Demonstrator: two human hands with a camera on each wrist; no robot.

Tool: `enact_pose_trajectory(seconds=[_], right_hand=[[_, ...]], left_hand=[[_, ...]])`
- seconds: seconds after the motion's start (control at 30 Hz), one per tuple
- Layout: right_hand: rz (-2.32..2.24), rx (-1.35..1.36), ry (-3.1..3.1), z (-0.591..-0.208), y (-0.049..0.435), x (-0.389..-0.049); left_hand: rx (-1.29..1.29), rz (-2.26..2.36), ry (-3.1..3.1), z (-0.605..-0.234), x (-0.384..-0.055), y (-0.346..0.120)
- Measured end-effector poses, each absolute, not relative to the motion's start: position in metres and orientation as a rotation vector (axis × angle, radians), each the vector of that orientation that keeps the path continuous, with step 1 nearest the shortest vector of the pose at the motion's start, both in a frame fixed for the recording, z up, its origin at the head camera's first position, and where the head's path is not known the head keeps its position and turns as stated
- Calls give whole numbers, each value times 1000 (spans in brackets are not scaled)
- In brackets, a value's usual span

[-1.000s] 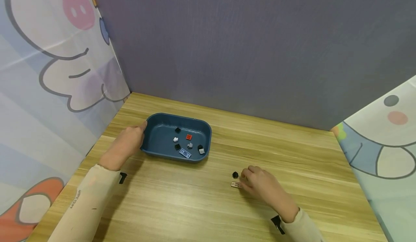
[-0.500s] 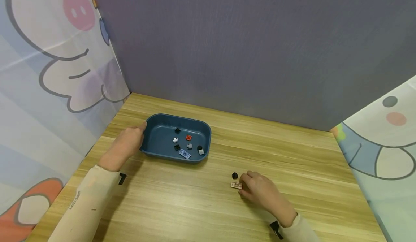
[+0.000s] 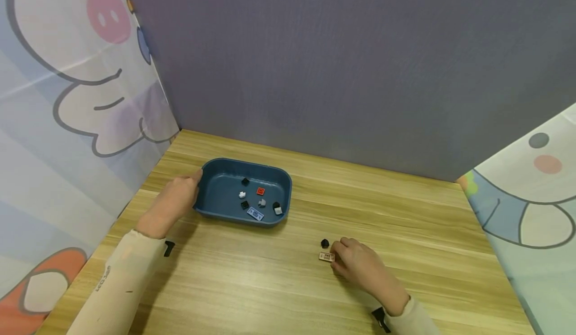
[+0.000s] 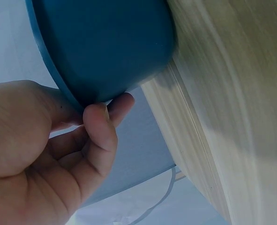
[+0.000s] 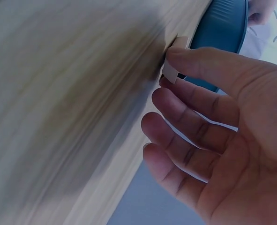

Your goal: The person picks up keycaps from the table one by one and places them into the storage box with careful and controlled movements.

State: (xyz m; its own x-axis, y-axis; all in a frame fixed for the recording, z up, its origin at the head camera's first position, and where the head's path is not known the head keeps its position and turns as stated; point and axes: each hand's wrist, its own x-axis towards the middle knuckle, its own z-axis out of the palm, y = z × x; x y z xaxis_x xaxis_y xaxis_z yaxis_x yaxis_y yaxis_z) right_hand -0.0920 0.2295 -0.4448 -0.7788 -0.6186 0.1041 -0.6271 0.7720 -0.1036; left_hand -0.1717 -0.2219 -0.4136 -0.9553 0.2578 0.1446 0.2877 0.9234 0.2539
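Observation:
At the left end of a dark blue tray (image 3: pixel 220 215), my left hand (image 3: pixel 177 197) pinches the rim; the left wrist view shows thumb and fingers on either side of the tray wall (image 4: pixel 115 47). My right hand (image 3: pixel 360 267) is low over the table right of the tray. Its thumb and index finger pinch a small tan printed tile (image 3: pixel 326 257), which appears pale at the fingertips in the right wrist view. Just beyond that tile lies a small black piece (image 3: pixel 325 243). The right hand's other fingers are loosely bent.
Inside the tray are several small pieces, including a red one (image 3: pixel 261 191), a white one (image 3: pixel 242 195), a grey one (image 3: pixel 262 203) and a light blue printed tile (image 3: pixel 255 213). A grey panel (image 3: pixel 337 75) stands behind the wooden table (image 3: pixel 252 275), with cartoon-printed cloth at both sides.
The right hand has shifted slightly, uncovering more of the tan tile in the head view. The left hand stays on the tray rim, and the tray has not visibly moved.

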Motion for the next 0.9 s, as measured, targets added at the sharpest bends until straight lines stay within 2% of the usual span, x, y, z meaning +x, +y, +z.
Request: enact_pose_trajectory(seconds=[0.43,0.9], right_hand=[[224,1066,-2758,-439,224,-100],[330,1070,-2767,-401,197,-144]], left_hand=[[-424,-436,-2963,-414,-171,-223],[-428,-431,-2973,-414,-172,-223]])
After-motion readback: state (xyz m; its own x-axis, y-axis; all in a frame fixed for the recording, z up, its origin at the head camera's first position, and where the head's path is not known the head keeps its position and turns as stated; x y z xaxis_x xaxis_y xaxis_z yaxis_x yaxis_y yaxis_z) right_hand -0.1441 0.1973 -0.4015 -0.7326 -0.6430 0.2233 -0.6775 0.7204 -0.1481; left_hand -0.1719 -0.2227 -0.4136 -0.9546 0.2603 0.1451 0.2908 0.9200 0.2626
